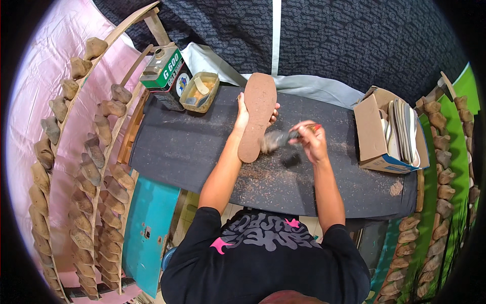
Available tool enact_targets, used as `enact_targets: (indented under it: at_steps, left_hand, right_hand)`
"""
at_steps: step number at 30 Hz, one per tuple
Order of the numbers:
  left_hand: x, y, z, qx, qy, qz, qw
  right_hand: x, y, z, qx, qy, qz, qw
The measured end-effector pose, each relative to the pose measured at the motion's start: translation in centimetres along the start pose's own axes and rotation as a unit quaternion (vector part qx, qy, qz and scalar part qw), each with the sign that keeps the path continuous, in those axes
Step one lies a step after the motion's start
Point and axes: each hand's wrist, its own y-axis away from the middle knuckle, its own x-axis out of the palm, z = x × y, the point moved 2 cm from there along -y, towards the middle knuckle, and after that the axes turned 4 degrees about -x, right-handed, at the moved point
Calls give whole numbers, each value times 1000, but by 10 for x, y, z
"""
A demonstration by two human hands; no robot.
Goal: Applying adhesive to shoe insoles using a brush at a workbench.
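My left hand (pixel 243 117) holds up a long brown shoe sole (pixel 260 104), its fingers wrapped round the far edge and the thumb along the near side. The sole's broad end points away from me over the black-covered table. In my right hand (pixel 312 143) is a brush (pixel 276 141), gripped by its handle, a bit of red showing near the fingers. Its greyish bristles look blurred and lie at the sole's right edge, close to the narrow end; whether they touch it I cannot tell.
Brown shavings litter the dark table cloth (pixel 202 152). At the back left stand a green-and-black tin (pixel 164 81) and a yellowish tub (pixel 200 96) with a pale tool inside. A cardboard box (pixel 368 131) of flat soles stands right. Racks of wooden shoe lasts (pixel 91 167) flank both sides.
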Motion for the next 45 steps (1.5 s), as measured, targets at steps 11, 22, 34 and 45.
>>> enact_targets:
  at_steps: [11,22,34,45]
  left_hand:
    - [29,-36,52,-10,-146,-27,989]
    - [47,-59,101,-8,-177,-69,982]
    - [64,-43,123,31,-222,-100,969]
    - [67,-12,127,56,-204,-171,962]
  right_hand:
    - [-63,16,26,4,-24,-72,997]
    - [-98,36,45,15,13,-32,999]
    - [-110,32,42,-15,-65,-79,995]
    - [-115,13,52,-65,-106,-122,985]
